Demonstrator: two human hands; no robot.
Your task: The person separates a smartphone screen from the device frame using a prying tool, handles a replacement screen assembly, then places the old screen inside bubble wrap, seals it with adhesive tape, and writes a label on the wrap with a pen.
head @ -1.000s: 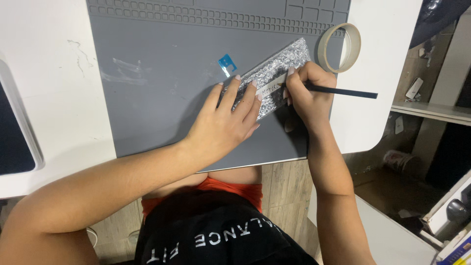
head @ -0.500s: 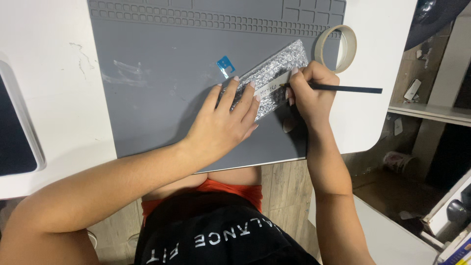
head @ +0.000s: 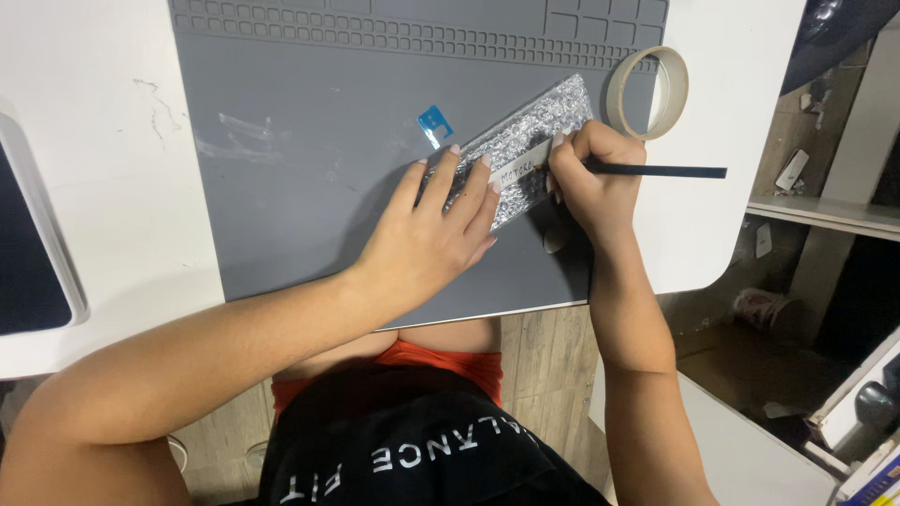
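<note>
A silvery bubble-wrap packet (head: 544, 122) lies slanted on the grey work mat (head: 309, 187), with a pale strip of tape (head: 521, 169) across it that carries handwriting. My left hand (head: 427, 239) lies flat on the packet's lower end, fingers spread, pressing it down. My right hand (head: 591, 178) grips a thin black pen (head: 670, 171), its tip on the tape strip and its shaft pointing right.
A roll of beige tape (head: 649, 92) lies at the mat's right edge on the white table (head: 94, 141). A small blue scrap (head: 434, 123) lies on the mat. A dark device (head: 28, 262) is at the left. Shelves and clutter stand to the right.
The right hand with the pen has shifted slightly right along the tape strip as more writing appears. The left hand stays pressed on the packet.
</note>
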